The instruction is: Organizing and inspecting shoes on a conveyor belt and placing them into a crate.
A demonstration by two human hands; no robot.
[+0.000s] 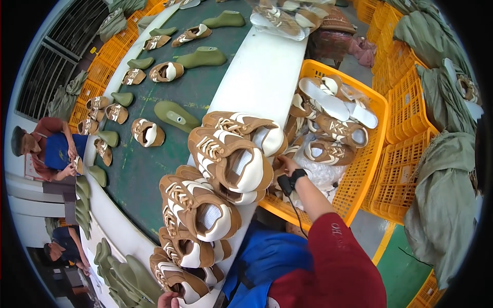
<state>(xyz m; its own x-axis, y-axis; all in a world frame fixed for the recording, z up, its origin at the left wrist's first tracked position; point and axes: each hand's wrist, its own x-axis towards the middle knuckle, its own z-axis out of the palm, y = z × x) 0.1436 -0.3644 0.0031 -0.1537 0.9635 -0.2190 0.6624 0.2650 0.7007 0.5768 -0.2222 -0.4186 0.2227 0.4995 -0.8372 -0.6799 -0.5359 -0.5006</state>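
Where the right hand (289, 166) hangs over the yellow crate (365, 167): fingers half-curled, any hold hidden.
Left hand (168, 300): at nearest brown sneaker (165, 269); fingers cropped, grip unclear.
Sneaker pile (195, 200): tabletop (246, 77) edge; low support likely prevents toppling.

Bright, with heavily bowed edges

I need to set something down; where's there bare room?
The white ledge is bare between the bagged shoes and the stacked shoes, with the green surface and yellow crate alongside. The ledge's near end and the crate are crowded.
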